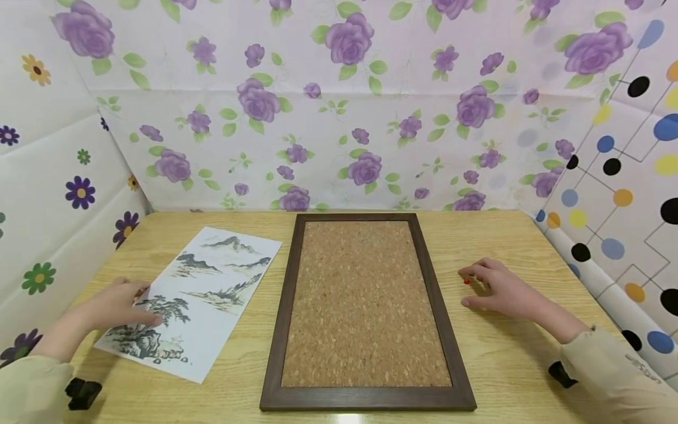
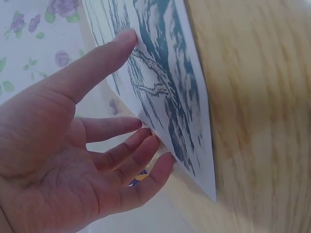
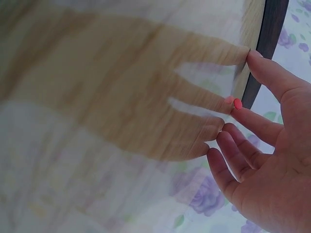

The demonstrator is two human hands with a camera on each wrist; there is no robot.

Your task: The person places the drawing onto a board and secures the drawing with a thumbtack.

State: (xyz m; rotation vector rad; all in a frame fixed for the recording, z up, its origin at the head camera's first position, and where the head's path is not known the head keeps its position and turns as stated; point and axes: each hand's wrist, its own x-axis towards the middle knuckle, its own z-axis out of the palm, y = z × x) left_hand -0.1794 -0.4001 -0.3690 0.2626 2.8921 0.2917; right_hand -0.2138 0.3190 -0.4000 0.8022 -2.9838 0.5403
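Note:
A white sheet of paper (image 1: 212, 330) printed with an ink landscape of mountains and trees lies slanted on the left of the table. My left hand (image 1: 119, 306) is at its left edge, the thumb over the picture and the fingertips (image 2: 165, 160) right at the paper's edge. In the middle lies a cork board (image 1: 365, 300) with a dark brown frame. To its right, my right hand (image 1: 500, 288) has its fingertips down at the tabletop, fingers spread and slightly bent. A small red piece (image 3: 237, 103) sits right at the index fingertip; its kind is too small to tell.
The light wooden table (image 1: 243, 377) meets a wall covered in purple-flowered cloth (image 1: 328, 147). Flower-patterned sheeting (image 1: 58, 194) closes the left side, dotted sheeting (image 1: 609, 229) the right. Black straps (image 1: 83, 393) hang below the sleeves.

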